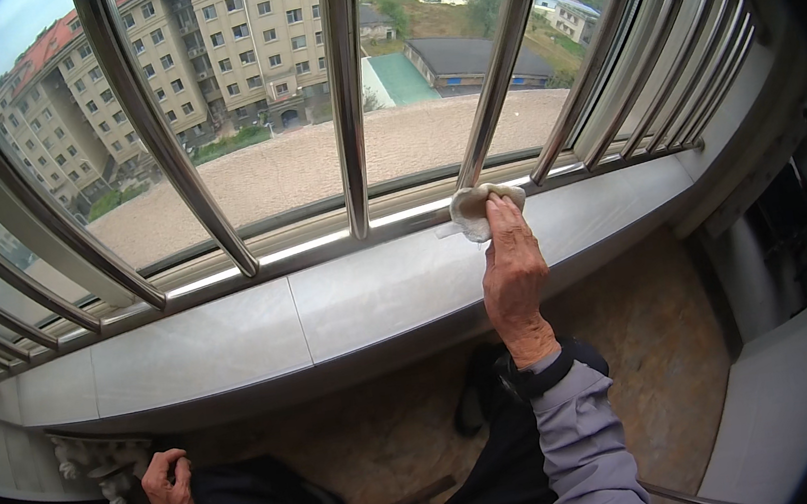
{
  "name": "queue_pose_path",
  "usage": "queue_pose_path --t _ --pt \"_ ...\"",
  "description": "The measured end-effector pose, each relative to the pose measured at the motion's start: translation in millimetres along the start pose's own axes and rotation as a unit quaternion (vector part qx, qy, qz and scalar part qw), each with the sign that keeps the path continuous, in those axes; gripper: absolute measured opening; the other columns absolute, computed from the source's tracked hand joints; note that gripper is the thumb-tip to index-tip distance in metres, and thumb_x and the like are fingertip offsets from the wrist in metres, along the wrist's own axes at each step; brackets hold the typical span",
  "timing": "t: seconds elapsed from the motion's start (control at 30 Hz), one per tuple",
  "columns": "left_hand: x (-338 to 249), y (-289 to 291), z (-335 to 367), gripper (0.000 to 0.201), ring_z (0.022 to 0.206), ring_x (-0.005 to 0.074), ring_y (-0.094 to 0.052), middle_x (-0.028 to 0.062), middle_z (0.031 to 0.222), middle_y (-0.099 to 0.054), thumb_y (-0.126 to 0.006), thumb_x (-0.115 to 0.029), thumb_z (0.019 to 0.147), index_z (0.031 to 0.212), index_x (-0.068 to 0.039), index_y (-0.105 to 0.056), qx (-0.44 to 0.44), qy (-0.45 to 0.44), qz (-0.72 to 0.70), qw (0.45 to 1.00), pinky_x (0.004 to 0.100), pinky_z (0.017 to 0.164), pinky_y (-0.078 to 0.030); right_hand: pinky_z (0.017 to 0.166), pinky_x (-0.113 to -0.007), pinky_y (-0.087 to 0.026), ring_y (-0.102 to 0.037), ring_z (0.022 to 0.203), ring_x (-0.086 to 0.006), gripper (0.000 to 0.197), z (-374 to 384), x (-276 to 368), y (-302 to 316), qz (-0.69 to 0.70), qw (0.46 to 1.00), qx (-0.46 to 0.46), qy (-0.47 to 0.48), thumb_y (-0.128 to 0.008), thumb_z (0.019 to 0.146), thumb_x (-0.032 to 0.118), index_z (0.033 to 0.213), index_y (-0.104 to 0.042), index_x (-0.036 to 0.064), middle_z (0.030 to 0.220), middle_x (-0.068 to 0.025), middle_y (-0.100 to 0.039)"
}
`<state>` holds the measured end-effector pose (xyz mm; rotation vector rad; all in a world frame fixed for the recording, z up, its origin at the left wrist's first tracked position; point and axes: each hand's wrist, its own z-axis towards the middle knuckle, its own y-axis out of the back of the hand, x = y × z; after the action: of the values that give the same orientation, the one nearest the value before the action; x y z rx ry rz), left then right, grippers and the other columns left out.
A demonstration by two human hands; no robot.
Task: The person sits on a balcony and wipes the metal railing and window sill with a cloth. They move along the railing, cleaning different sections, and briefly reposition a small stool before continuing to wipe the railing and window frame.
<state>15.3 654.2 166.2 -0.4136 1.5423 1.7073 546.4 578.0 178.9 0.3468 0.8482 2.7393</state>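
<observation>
My right hand (515, 274) grips a pale, crumpled cloth (471, 214), fingers pressed on top of it. The cloth lies against the bottom metal rail (410, 223) of the window bars, at the foot of one upright steel bar (501, 64). A strip of the white tiled sill (378, 290) runs just below the cloth. At the lower left, my left hand (171, 490) rests by my knee with its fingers curled in; nothing shows in it.
Several steel bars (347, 98) stand before the window glass. Outside are a beige apartment block (237, 41) and a low dark roof (476, 60). A carved grey ornament (107, 465) stands beside my left hand. The brown floor (664, 361) lies below the sill.
</observation>
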Motion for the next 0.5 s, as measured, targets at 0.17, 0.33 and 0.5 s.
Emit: queue_pose_path --t 0.17,0.33,0.5 --pt "4.1 0.5 0.6 0.008 0.072 0.02 -0.062 0.0118 0.083 -0.065 -0.061 0.001 0.092 0.095 0.003 -0.067 0.016 0.023 -0.015 1.0 0.0326 0.066 -0.048 0.104 -0.045 -0.052 -0.064 0.123 -0.0365 0.038 23.5 -18.6 -1.5 0.072 0.986 -0.033 -0.144 -0.061 0.1 0.003 0.137 -0.058 -0.0032 0.127 -0.0211 -0.069" --pt "4.5 5.1 0.6 0.021 0.095 0.0317 -0.069 0.0179 0.104 -0.071 -0.056 -0.009 0.096 0.106 0.003 -0.07 0.059 0.032 0.028 0.997 0.0387 0.085 -0.053 0.111 -0.048 -0.045 -0.064 0.123 -0.0371 0.042 4.4 15.6 -26.9 0.08 0.992 -0.041 -0.089 -0.063 0.097 0.001 0.138 -0.056 -0.0083 0.129 -0.0244 -0.067" --pt "5.0 -10.4 4.5 0.007 0.072 0.0138 -0.062 0.0077 0.078 -0.064 -0.061 -0.001 0.094 0.095 0.003 -0.066 -0.01 -0.061 0.022 0.998 0.0283 0.067 -0.048 0.112 -0.048 -0.045 -0.061 0.13 -0.0341 0.052 0.5 -8.4 -17.2 0.005 0.999 -0.044 -0.006 -0.066 0.093 -0.002 0.143 -0.055 -0.0024 0.132 -0.0216 -0.066"
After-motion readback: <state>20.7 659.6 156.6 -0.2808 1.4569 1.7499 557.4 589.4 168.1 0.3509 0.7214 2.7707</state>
